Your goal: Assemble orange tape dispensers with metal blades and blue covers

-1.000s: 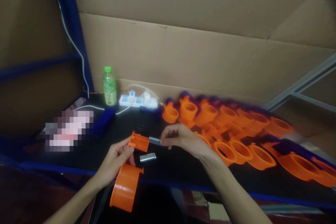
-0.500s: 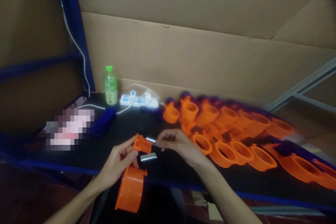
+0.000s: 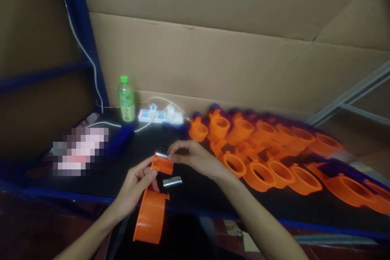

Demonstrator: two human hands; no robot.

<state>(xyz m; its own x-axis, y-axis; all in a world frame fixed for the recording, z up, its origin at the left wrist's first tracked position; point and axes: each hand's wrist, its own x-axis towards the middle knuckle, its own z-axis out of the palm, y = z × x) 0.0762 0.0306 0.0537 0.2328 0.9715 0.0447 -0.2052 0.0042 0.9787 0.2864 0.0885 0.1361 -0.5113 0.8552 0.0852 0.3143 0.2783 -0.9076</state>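
Note:
An orange plastic tape dispenser point(image 3: 150, 218) is gripped by my left hand point(image 3: 138, 185), its round hub hanging low over the table's front edge. At its upper end, a toothed metal blade point(image 3: 161, 154) lies against the orange head, with my right hand point(image 3: 190, 156) pinching the blade's right end. My right fingertips partly cover that end, so whether the blade is seated cannot be made out. Just below the head, a shiny silver metal piece point(image 3: 172, 181) rests on the black tabletop. Thin dark strips point(image 3: 163, 149) lie behind the blade.
Several orange dispensers point(image 3: 265, 172) stand in rows on the right of the black table point(image 3: 195, 195). At the back are a green-capped bottle point(image 3: 126, 99) and a white power strip point(image 3: 160, 116) with cables. A blue object point(image 3: 120, 140) and a pixelated patch lie left.
My right hand has moved left and slightly up, bringing the toothed blade from beside the dispenser's head onto its top. My left hand keeps its hold, the dispenser slightly turned.

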